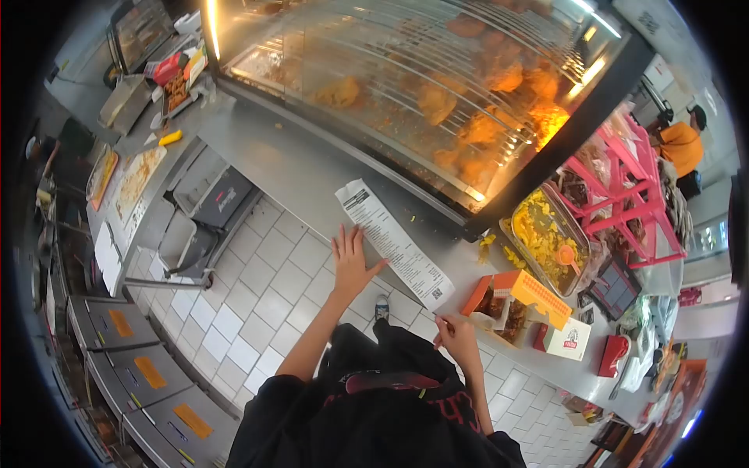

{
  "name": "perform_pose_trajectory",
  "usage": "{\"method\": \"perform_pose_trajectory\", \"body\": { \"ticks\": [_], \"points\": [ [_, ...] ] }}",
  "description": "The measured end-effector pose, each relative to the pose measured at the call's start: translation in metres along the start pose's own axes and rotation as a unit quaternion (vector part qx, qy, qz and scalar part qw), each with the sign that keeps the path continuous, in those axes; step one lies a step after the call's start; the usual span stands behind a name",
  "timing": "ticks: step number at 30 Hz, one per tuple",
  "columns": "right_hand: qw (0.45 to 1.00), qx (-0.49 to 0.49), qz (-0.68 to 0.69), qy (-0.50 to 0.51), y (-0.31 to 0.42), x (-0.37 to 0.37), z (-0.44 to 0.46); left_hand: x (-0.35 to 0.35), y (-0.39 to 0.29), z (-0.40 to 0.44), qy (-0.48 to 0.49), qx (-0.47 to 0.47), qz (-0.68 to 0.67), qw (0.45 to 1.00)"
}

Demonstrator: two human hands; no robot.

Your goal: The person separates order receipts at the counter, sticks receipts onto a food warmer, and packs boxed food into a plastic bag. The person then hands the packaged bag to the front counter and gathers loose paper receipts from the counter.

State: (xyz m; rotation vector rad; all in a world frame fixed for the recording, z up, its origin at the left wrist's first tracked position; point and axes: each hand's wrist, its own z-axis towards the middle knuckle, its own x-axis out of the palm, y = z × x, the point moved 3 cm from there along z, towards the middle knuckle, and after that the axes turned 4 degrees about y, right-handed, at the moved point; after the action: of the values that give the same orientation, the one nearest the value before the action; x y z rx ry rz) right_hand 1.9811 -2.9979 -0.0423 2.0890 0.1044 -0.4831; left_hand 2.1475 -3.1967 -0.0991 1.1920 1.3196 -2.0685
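Observation:
A long printed receipt lies slantwise on the steel counter, near its front edge. My left hand rests with fingers spread at the receipt's left side. At the receipt's lower right end is my right hand, its fingers curled together near the counter edge; whether anything small is between them is hidden. To the right of the receipt stands an open orange box with browned food inside. A white and red box sits just beyond it.
A lit glass display case with fried food borders the counter's back. Rightward are a tray of yellow food, pink racks, a tablet and a red device. A person in orange stands far right. Grey bins sit left.

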Motion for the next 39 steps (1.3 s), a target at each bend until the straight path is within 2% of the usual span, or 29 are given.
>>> {"method": "perform_pose_trajectory", "body": {
  "ticks": [1,3,5,7,10,14,16,17,19,20,22,26,28,29,31,33,34,36,38,39],
  "points": [
    [1.0,0.006,-0.004,0.009,0.007,0.002,0.007,0.001,0.0,0.0,0.004,-0.012,-0.001,1.0],
    [0.979,-0.175,-0.09,-0.055,0.037,0.002,0.026,0.004,-0.002,0.0,0.017,-0.014,0.03,0.999],
    [0.937,-0.298,-0.168,-0.064,0.058,0.006,0.06,0.003,-0.003,0.001,0.029,-0.022,0.043,0.998],
    [0.923,-0.341,-0.174,-0.026,0.066,0.019,0.102,0.0,-0.004,0.004,0.038,-0.03,0.057,0.997],
    [0.921,-0.354,-0.16,0.036,0.07,0.045,0.173,-0.003,-0.006,0.007,0.062,-0.034,0.074,0.995],
    [0.918,-0.327,-0.206,0.089,0.09,0.074,0.23,-0.005,-0.008,0.009,0.074,-0.023,0.095,0.992],
    [0.902,-0.289,-0.315,0.054,0.1,0.083,0.239,-0.003,-0.008,0.009,0.08,-0.025,0.098,0.992],
    [0.902,-0.286,-0.318,0.054,0.101,0.087,0.24,-0.002,-0.008,0.009,0.077,-0.029,0.104,0.991],
    [0.879,-0.263,-0.397,-0.018,0.105,0.089,0.241,-0.001,-0.009,0.011,0.073,-0.031,0.109,0.991],
    [0.879,-0.264,-0.397,-0.017,0.104,0.089,0.238,0.0,-0.009,0.01,0.075,-0.033,0.112,0.99],
    [0.844,-0.255,-0.469,0.057,0.095,0.091,0.226,-0.001,-0.008,0.009,0.078,-0.036,0.117,0.989],
    [0.851,-0.253,-0.459,0.013,0.076,0.072,0.189,0.001,-0.01,0.008,0.094,-0.043,0.132,0.986],
    [0.845,-0.223,-0.483,0.049,0.065,0.067,0.167,0.001,-0.01,0.01,0.112,-0.036,0.13,0.984],
    [0.852,-0.204,-0.482,0.036,0.059,0.064,0.163,0.001,-0.008,0.01,0.11,-0.038,0.138,0.984],
    [0.854,-0.207,-0.471,-0.074,0.048,0.057,0.152,0.007,-0.008,0.008,0.121,-0.031,0.143,0.982],
    [0.893,-0.218,-0.369,-0.136,0.052,0.049,0.122,0.016,-0.006,0.011,0.132,0.001,0.134,0.982],
    [0.894,-0.2,-0.37,-0.157,0.053,0.04,0.102,0.018,-0.003,0.009,0.117,-0.006,0.111,0.987],
    [0.947,-0.187,-0.242,-0.1,0.055,0.038,0.06,0.022,-0.002,0.006,0.113,0.005,0.086,0.99],
    [0.967,-0.172,-0.13,-0.133,0.034,0.033,0.021,0.025,-0.003,0.007,0.098,-0.011,0.05,0.994],
    [0.972,-0.134,-0.124,-0.15,0.026,0.025,0.001,0.028,-0.006,0.006,0.102,0.002,0.047,0.994]
  ]
}}
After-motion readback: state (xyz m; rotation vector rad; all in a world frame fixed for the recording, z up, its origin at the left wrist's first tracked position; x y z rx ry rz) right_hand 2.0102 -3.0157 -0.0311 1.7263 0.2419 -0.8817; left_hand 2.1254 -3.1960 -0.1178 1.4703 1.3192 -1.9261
